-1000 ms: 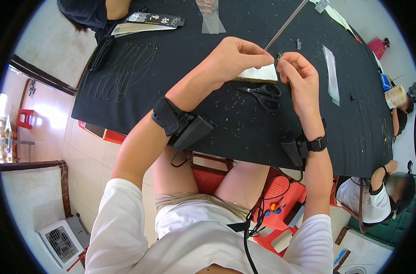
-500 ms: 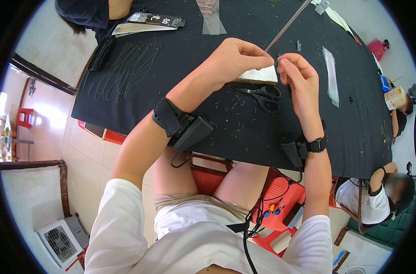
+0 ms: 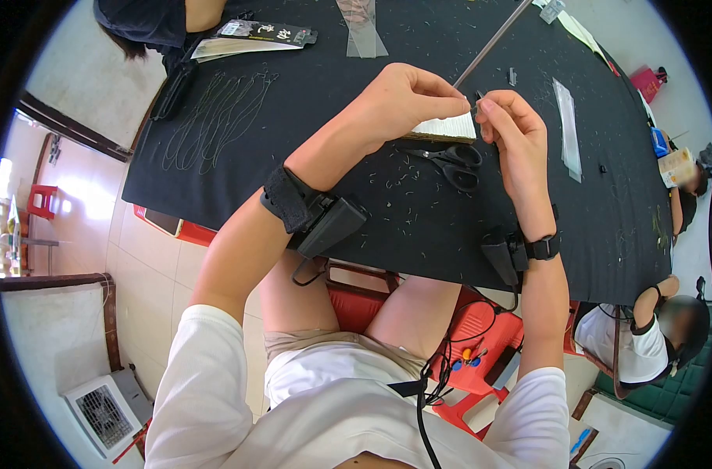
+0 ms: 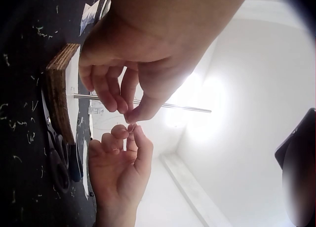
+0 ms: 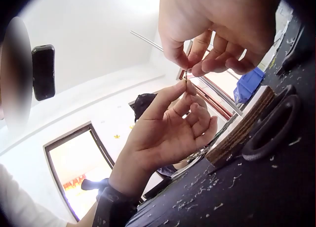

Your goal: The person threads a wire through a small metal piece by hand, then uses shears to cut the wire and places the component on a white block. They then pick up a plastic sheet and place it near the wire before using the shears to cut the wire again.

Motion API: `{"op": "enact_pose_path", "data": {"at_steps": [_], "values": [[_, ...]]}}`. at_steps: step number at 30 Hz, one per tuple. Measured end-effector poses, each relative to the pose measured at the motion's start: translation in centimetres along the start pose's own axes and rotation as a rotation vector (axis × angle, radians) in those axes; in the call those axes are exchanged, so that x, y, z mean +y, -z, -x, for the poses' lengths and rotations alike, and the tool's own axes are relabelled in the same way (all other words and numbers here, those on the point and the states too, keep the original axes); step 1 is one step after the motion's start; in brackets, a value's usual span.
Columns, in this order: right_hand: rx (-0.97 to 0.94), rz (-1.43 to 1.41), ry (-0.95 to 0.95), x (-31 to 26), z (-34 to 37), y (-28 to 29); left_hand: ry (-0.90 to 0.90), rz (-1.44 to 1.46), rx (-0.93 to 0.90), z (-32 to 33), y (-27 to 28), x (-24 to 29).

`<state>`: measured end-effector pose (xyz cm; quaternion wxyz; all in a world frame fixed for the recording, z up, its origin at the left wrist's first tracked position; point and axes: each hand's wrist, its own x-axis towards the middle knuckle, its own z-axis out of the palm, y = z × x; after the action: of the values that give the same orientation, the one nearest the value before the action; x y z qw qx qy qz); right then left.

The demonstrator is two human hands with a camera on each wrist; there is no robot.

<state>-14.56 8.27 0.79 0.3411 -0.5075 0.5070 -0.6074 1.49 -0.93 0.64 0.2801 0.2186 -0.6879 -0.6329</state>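
Observation:
A metal rod (image 3: 493, 43) rises from a white-topped wooden block (image 4: 63, 88) on the black table. Just in front of the rod, my left hand (image 3: 407, 102) pinches a tiny thin item (image 5: 186, 75) between thumb and forefinger. The right hand (image 3: 516, 137) meets it fingertip to fingertip, thumb and forefinger closed on the same small item, whose details are too small to tell. Both hands are raised above the block. Black scissors (image 3: 456, 166) lie beside the block's near edge.
Looped threads (image 3: 215, 121) lie at the table's left, near a black-labelled packet (image 3: 266, 34). Clear plastic strips (image 3: 567, 129) lie at the right. Small clippings are scattered near the scissors. Other people sit at the table's far left and right.
The right fingertips have shifted slightly, and the small strands that showed above them one second ago are less visible. The left hand has barely moved.

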Motion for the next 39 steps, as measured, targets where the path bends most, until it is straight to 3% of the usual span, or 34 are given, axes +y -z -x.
{"op": "enact_pose_path", "data": {"at_steps": [39], "values": [[-0.083,-0.040,0.022,0.03,-0.03,0.35,0.025,0.127,-0.066,-0.40,-0.08,-0.74]]}}
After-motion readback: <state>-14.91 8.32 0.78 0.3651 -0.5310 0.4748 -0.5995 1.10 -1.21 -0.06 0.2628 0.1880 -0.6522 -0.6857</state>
